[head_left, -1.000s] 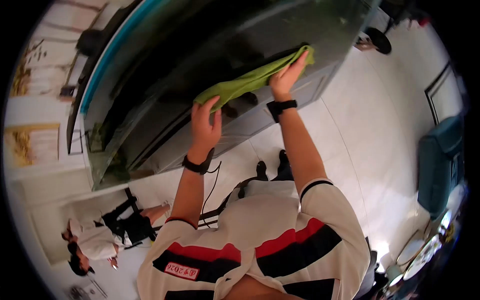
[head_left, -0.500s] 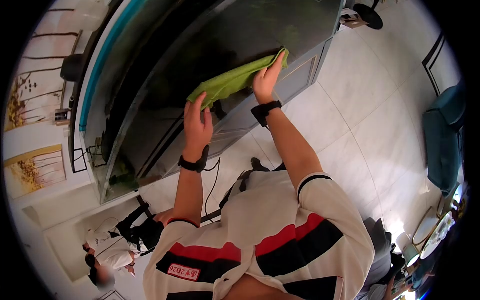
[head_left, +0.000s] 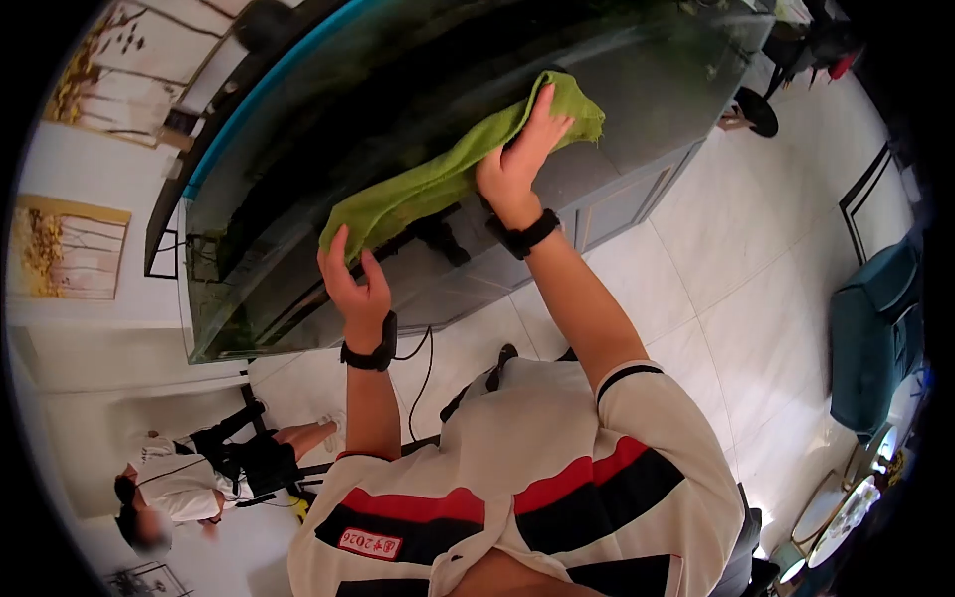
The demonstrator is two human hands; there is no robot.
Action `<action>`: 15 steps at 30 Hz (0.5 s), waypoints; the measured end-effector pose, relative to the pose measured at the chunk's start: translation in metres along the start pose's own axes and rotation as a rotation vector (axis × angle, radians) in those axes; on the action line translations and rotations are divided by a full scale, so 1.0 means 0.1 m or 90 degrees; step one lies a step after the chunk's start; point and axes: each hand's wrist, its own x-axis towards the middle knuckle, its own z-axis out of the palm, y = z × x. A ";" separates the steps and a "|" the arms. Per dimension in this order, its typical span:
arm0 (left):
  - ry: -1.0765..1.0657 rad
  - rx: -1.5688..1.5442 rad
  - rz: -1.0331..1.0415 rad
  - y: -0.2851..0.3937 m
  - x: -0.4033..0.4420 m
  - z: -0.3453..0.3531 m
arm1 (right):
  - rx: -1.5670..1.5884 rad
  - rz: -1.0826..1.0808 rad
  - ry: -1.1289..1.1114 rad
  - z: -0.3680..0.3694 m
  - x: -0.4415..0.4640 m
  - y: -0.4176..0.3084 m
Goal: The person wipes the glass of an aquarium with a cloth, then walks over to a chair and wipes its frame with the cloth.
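A long green cloth (head_left: 428,189) lies stretched at a slant against the dark front glass of a fish tank (head_left: 647,90). My left hand (head_left: 353,291) grips the cloth's lower left end between thumb and fingers. Farther up and to the right, my right hand (head_left: 519,164) holds the cloth near its other end, with the fingers laid along it and a loose flap hanging past them. Both wrists wear black bands. The part of the cloth under my right palm is hidden.
Below the tank is a grey cabinet (head_left: 622,211). A black cable (head_left: 430,383) hangs by my left wrist. Another person (head_left: 174,483) in a white shirt is at the lower left. A teal sofa (head_left: 865,343) stands on the tiled floor (head_left: 706,259) at right.
My left hand has shifted left and down, and my right hand slightly left. The cloth is spread longer, with more of its right end showing. The whole view has turned somewhat.
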 end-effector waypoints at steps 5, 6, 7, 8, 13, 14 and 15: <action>0.003 0.043 -0.024 -0.40 -0.23 -0.52 | 0.005 -0.046 -0.035 0.27 -0.33 -0.49; 0.016 0.039 -0.028 -0.48 -0.29 -0.61 | 0.010 -0.059 -0.040 0.33 -0.42 -0.58; 0.026 0.036 -0.033 -0.56 -0.35 -0.70 | 0.013 -0.071 -0.046 0.38 -0.52 -0.66; 0.037 0.035 -0.036 -0.64 -0.41 -0.77 | 0.017 -0.082 -0.050 0.43 -0.62 -0.75; 0.084 0.033 -0.045 -1.01 -0.66 -1.09 | 0.025 -0.131 -0.117 0.61 -1.11 -1.19; 0.090 0.016 -0.064 -1.07 -0.71 -1.13 | 0.029 -0.140 -0.127 0.64 -1.18 -1.26; 0.096 -0.001 -0.082 -1.11 -0.75 -1.16 | 0.023 -0.140 -0.136 0.68 -1.26 -1.30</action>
